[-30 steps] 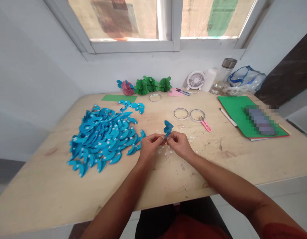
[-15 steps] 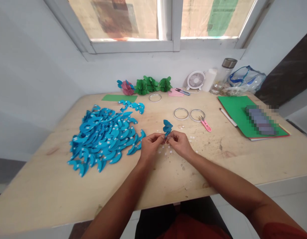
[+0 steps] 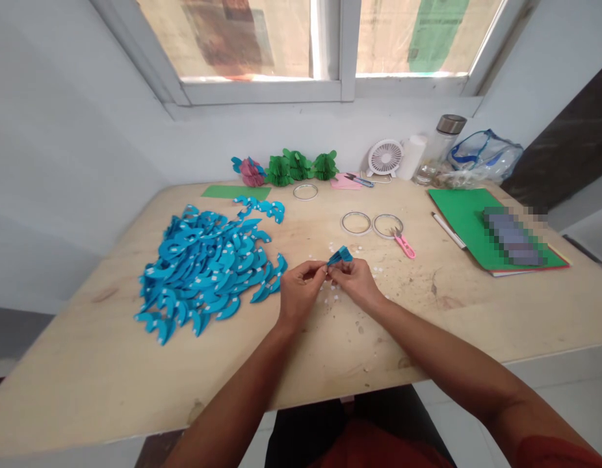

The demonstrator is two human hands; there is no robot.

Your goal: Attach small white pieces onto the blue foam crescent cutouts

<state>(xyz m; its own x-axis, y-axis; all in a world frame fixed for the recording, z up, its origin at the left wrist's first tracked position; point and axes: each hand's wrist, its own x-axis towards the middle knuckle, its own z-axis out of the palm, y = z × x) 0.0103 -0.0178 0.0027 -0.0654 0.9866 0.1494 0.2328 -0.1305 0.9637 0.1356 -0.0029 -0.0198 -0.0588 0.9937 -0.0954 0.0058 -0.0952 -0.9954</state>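
Paper (image 3: 344, 254), blue and folded, is being held over the surface (image 3: 525, 318), its lower end being pinched in the narrowed fingers of the left hand (image 3: 301, 289) and the right hand (image 3: 358, 284). Its long axis is being held slanted away and to the right from the pinch, so the free end is being carried just beyond the right hand's fingers, nearer to that hand. Each finger's exact contact is being hidden. To the left, blue pieces (image 3: 208, 260) are being borne in a heap.
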